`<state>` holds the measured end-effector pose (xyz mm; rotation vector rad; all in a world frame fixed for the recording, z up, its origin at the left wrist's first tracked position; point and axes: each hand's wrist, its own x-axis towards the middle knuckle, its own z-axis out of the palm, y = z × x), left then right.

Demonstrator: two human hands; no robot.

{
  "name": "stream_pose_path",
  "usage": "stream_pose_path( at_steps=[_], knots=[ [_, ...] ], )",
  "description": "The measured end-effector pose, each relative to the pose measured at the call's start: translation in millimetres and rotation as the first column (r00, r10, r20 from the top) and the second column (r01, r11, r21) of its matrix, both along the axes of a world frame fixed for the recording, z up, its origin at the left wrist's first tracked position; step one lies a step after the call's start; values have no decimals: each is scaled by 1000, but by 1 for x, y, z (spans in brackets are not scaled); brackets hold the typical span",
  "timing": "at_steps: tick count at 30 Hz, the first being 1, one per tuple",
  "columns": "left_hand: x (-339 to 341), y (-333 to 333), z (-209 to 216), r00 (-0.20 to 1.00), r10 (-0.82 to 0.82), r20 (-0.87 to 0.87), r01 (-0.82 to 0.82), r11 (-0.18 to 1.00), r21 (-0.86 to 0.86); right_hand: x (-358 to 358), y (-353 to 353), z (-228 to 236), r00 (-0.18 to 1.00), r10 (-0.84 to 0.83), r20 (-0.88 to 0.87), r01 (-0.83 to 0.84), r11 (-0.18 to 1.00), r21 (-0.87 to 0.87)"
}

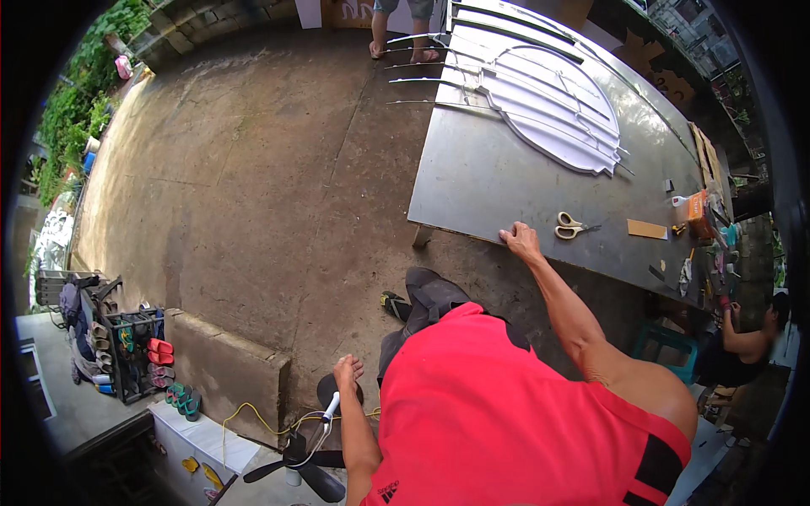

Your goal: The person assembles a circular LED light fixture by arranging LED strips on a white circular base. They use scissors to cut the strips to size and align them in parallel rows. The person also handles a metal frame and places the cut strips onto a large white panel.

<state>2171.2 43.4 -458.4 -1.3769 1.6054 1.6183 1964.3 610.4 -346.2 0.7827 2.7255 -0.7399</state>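
My right hand (521, 241) rests on the near edge of the metal-topped table (472, 181), its fingers curled against the edge. Just right of it on the tabletop lies a pair of scissors (570, 225) with cream handles. Low at my left side hangs my left hand (348, 371), its fingers loosely bent and apart, with nothing visible in it. A white tube (332, 406) on a black-bladed fan (308, 462) shows close beneath that hand. Farther up the table lies a white oval panel (557, 110) with raised edges, crossed by thin metal rods.
Rods (413, 81) stick out past the table's left edge. An orange box (699, 214) and a tan strip (647, 228) lie at the right. A person (751, 337) sits beyond; another's legs (418, 29) stand behind the table. A low concrete wall (224, 358) and yellow cord (245, 409) are left.
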Motion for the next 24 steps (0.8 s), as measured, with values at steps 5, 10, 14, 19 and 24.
stream_pose_path(
  at_steps=[5, 10, 14, 19, 24],
  knots=[
    [-112, -42, -4, 984, -175, 14, 175, 984, -7, -8, -8, 8, 987, -118, 112, 119, 993, -9],
    [-222, -38, 0, 877, -479, 33, 478, 878, 23, 7, -9, 11, 965, -230, 125, 228, 973, 28],
    [-283, -105, -56, 561, -823, -89, 780, 562, -274, -20, -24, 17, 947, -306, 93, 307, 952, 6],
    [-451, -119, -9, 834, -552, -7, 550, 831, 80, -5, -41, 11, 869, -494, 29, 490, 866, 101],
    [-587, -106, 16, 792, -610, 34, 610, 792, -6, -46, -91, -6, 698, -649, -301, 714, 664, 224]
  ],
)
